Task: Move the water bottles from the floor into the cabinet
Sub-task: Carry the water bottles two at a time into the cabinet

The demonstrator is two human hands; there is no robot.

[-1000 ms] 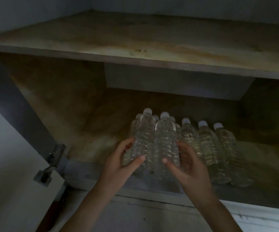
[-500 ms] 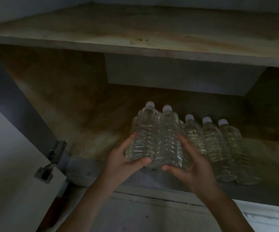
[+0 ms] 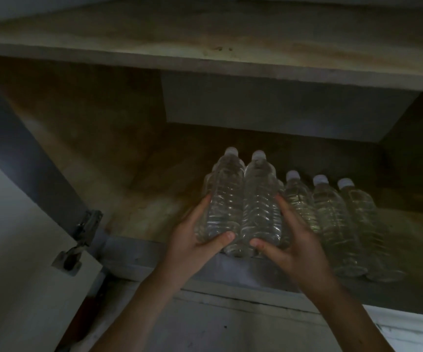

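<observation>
Now: left hand (image 3: pixel 195 241) grips left side of bunch of clear plastic water bottles with white caps (image 3: pixel 227 194), thumb across front; right hand (image 3: pixel 290 241) grips right side same way. Bunch upright at front edge of brown wooden cabinet shelf (image 3: pixel 142 199). Three more clear bottles (image 3: pixel 332 219) stand in row just beside, on right. Grey metal hinge (image 3: pixel 88 224) at left.

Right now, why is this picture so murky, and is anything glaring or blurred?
Head view: dim, the cabinet's right wall lost in shadow; head view: faint glints on the clear plastic water bottles with white caps; head view: brightest on the pale wooden shelf above; head view: slightly soft, no strong blur.
</observation>
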